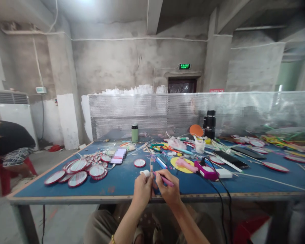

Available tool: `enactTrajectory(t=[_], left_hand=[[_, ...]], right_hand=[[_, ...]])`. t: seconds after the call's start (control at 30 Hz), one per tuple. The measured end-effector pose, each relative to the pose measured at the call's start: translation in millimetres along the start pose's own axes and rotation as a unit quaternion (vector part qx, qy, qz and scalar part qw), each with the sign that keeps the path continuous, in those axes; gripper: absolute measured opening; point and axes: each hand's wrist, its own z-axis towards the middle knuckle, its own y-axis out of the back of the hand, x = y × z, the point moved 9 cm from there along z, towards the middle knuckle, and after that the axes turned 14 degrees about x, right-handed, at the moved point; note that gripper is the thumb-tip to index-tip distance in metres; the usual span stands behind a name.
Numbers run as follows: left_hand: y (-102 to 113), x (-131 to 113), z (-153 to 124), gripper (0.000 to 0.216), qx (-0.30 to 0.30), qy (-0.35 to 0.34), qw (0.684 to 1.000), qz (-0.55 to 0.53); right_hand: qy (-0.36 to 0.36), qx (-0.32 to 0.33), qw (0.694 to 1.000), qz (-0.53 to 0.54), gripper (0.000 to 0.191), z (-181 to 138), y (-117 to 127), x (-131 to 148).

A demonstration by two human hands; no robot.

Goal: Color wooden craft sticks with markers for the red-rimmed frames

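Note:
Close to the table's front edge, my left hand (141, 188) is closed around a thin brownish strip (151, 165) that stands up from the fingers. A small white roll-like object (144, 173) shows at the top of this hand; whether it is gripped or just behind, I cannot tell. My right hand (170, 189) is closed on a pink-purple pen (167, 180), its tip pointing left toward the strip. Beyond the hands lies a small round red-rimmed disc (139, 163). A blue-and-white pen (161, 163) rests right of the strip.
Red-rimmed round discs (77, 179) are piled at left beside a phone (118, 156). A green bottle (134, 133) and black thermos (209, 124) stand near the mesh panel (127, 113). At right are a pink glue gun (185, 164), purple power block (207, 171) and cables. Someone sits far left.

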Motion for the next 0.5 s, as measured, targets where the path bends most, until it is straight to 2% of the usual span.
enactTrajectory(t=[0.5], left_hand=[[-0.9, 2.9, 1.7, 0.036, -0.003, -0.003, 1.0, -0.004]], right_hand=[[0.003, -0.012, 1.0, 0.005, 0.014, 1.1, 3.1, 0.1]])
